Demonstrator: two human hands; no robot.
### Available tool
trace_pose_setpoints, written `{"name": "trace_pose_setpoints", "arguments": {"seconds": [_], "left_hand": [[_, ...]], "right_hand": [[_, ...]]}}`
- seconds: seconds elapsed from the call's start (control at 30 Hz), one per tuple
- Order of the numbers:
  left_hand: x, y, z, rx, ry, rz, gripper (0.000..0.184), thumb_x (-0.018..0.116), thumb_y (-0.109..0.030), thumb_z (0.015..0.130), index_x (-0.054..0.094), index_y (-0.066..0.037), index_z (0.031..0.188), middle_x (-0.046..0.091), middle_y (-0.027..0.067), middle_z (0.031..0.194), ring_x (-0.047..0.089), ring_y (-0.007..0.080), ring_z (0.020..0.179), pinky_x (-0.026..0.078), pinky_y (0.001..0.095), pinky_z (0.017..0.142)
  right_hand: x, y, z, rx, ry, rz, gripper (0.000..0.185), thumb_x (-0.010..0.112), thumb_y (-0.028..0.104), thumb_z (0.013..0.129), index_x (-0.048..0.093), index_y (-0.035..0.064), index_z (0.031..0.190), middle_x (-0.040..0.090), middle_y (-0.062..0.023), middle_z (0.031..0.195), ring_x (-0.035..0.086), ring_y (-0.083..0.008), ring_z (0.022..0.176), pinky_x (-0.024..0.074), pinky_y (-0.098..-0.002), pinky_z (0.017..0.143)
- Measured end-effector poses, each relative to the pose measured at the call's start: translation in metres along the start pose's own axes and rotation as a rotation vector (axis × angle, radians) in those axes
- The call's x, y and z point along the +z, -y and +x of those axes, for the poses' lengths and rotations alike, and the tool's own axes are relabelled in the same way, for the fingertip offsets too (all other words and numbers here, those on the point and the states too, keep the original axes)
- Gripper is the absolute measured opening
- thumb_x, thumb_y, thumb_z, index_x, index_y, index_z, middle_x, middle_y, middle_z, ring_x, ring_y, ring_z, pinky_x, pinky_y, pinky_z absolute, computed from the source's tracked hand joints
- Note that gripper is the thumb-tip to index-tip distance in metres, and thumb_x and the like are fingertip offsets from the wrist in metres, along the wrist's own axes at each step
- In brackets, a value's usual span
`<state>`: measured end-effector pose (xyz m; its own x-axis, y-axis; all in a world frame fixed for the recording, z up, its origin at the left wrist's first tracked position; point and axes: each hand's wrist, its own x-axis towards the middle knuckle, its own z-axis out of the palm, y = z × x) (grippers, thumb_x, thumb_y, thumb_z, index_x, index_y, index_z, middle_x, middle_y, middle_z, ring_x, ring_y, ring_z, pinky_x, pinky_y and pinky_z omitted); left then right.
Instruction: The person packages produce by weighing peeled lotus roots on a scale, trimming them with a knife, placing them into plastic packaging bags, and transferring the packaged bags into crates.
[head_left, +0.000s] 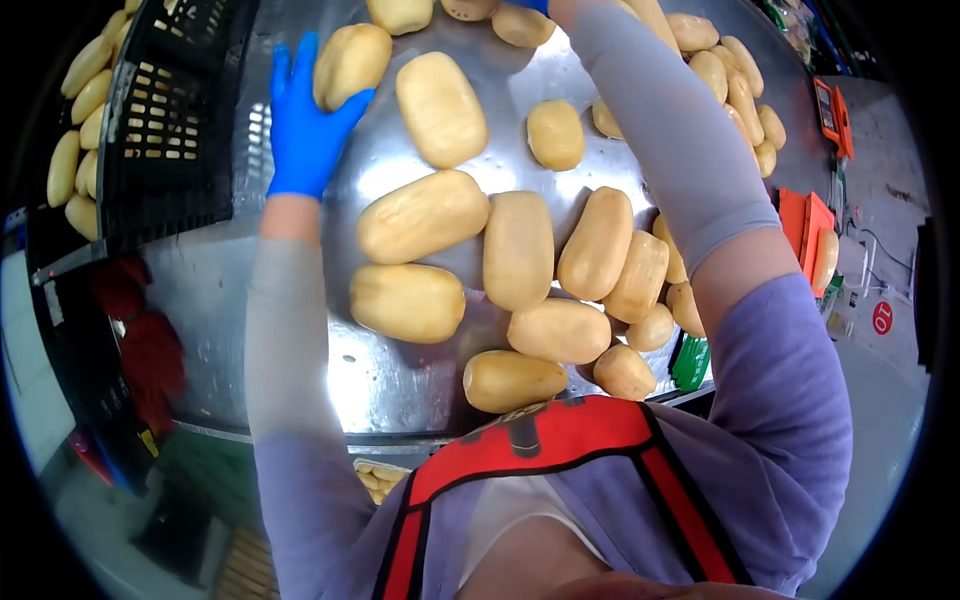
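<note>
My left hand (308,125), in a blue glove, is at the upper left with its fingers spread. Its thumb and fingers lie beside a pale yellow peeled root piece (353,65) on the metal table (215,330). My right hand (530,4) reaches to the top edge, where only a bit of blue glove shows near another root piece (523,26); its fingers are hidden. Between my arms lie several more peeled pieces, among them a large upright one (441,110), a slanted one (423,217) and a small one (555,135).
A black crate (165,120) stands at the left, with more pieces (90,97) beyond it. Another pile (738,85) lies at the upper right. Orange scales (803,235) stand at the right. A green object (690,362) is at the table's near edge.
</note>
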<state>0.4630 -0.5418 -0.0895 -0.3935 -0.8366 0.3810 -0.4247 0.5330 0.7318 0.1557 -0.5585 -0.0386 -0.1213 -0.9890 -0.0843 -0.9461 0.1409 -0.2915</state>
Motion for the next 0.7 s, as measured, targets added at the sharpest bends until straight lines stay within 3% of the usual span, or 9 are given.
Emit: {"name": "trace_pose_setpoints", "arguments": {"seconds": [0.13, 0.2, 0.27, 0.33, 0.47, 0.53, 0.6, 0.67, 0.7], "left_hand": [[0.024, 0.014, 0.020, 0.011, 0.166, 0.146, 0.087, 0.075, -0.032, 0.064, 0.031, -0.013, 0.136, 0.036, 0.0216, 0.134, 0.036, 0.0347, 0.123, 0.035, 0.0392, 0.099], [0.023, -0.003, 0.014, -0.067, 0.229, 0.087, 0.086, 0.075, -0.030, 0.064, 0.032, -0.013, 0.136, 0.038, 0.0211, 0.132, 0.039, 0.0338, 0.121, 0.036, 0.0398, 0.099], [0.028, -0.008, 0.000, -0.014, 0.255, 0.075, 0.084, 0.075, -0.029, 0.064, 0.033, -0.016, 0.135, 0.037, 0.0202, 0.133, 0.039, 0.0350, 0.121, 0.036, 0.0401, 0.098], [0.029, -0.031, -0.017, -0.040, 0.309, 0.101, 0.083, 0.074, -0.029, 0.065, 0.033, -0.017, 0.136, 0.037, 0.0203, 0.133, 0.039, 0.0362, 0.121, 0.036, 0.0406, 0.099], [0.022, -0.058, -0.037, 0.037, 0.497, -0.077, 0.072, 0.071, -0.027, 0.071, 0.037, -0.015, 0.133, 0.033, 0.0217, 0.136, 0.037, 0.0376, 0.123, 0.034, 0.0414, 0.100], [0.022, -0.062, -0.038, 0.024, 0.477, -0.065, 0.069, 0.070, -0.025, 0.072, 0.038, -0.013, 0.133, 0.035, 0.0209, 0.136, 0.038, 0.0358, 0.122, 0.035, 0.0405, 0.099], [0.024, -0.056, -0.036, 0.012, 0.457, -0.051, 0.067, 0.070, -0.024, 0.074, 0.039, -0.012, 0.132, 0.036, 0.0201, 0.135, 0.039, 0.0341, 0.122, 0.035, 0.0396, 0.099], [0.027, -0.040, -0.032, -0.179, 0.257, -0.452, 0.064, 0.069, -0.022, 0.076, 0.039, -0.010, 0.132, 0.039, 0.0178, 0.133, 0.040, 0.0296, 0.122, 0.037, 0.0378, 0.098], [0.022, -0.039, -0.030, -0.277, 0.230, -0.390, 0.063, 0.068, -0.021, 0.077, 0.039, -0.009, 0.132, 0.041, 0.0151, 0.131, 0.042, 0.0275, 0.120, 0.038, 0.0368, 0.097]], "right_hand": [[0.004, -0.022, -0.046, -0.134, -0.084, 0.095, 0.081, 0.063, 0.056, 0.068, 0.043, 0.0072, 0.129, 0.047, -0.0274, 0.121, 0.044, -0.0390, 0.116, 0.0342, -0.0404, 0.099], [-0.010, -0.014, -0.084, 0.002, -0.039, 0.251, 0.079, 0.066, 0.051, 0.069, 0.041, 0.0058, 0.130, 0.049, -0.0259, 0.120, 0.045, -0.0375, 0.116, 0.0354, -0.0385, 0.098], [0.021, -0.054, -0.096, 0.025, -0.091, 0.303, 0.071, 0.060, 0.055, 0.074, 0.043, 0.0150, 0.130, 0.052, -0.0200, 0.119, 0.052, -0.0321, 0.109, 0.0407, -0.0368, 0.092], [0.017, -0.061, -0.120, -0.008, -0.082, 0.173, 0.075, 0.058, 0.060, 0.072, 0.042, 0.0168, 0.132, 0.054, -0.0202, 0.117, 0.053, -0.0328, 0.107, 0.0410, -0.0369, 0.091], [-0.013, -0.046, -0.143, -0.046, 0.172, -0.073, 0.068, 0.051, 0.062, 0.075, 0.050, 0.0157, 0.125, 0.062, -0.0151, 0.104, 0.057, -0.0309, 0.097, 0.0431, -0.0362, 0.086], [-0.015, -0.038, -0.131, 0.110, 0.115, 0.044, 0.063, 0.052, 0.060, 0.077, 0.055, 0.0135, 0.119, 0.064, -0.0132, 0.098, 0.059, -0.0281, 0.093, 0.0449, -0.0349, 0.083], [-0.007, -0.025, -0.115, 0.040, -0.137, 0.219, 0.058, 0.057, 0.055, 0.077, 0.057, 0.0113, 0.116, 0.063, -0.0136, 0.100, 0.060, -0.0282, 0.091, 0.0470, -0.0350, 0.079], [-0.001, -0.007, -0.083, -0.120, -0.268, 0.222, 0.064, 0.063, 0.053, 0.072, 0.054, 0.0115, 0.119, 0.061, -0.0157, 0.104, 0.059, -0.0303, 0.094, 0.0463, -0.0363, 0.083], [0.002, 0.004, -0.066, -0.189, -0.275, 0.239, 0.071, 0.064, 0.050, 0.071, 0.046, 0.0082, 0.125, 0.054, -0.0201, 0.114, 0.052, -0.0332, 0.105, 0.0412, -0.0368, 0.090]]}}
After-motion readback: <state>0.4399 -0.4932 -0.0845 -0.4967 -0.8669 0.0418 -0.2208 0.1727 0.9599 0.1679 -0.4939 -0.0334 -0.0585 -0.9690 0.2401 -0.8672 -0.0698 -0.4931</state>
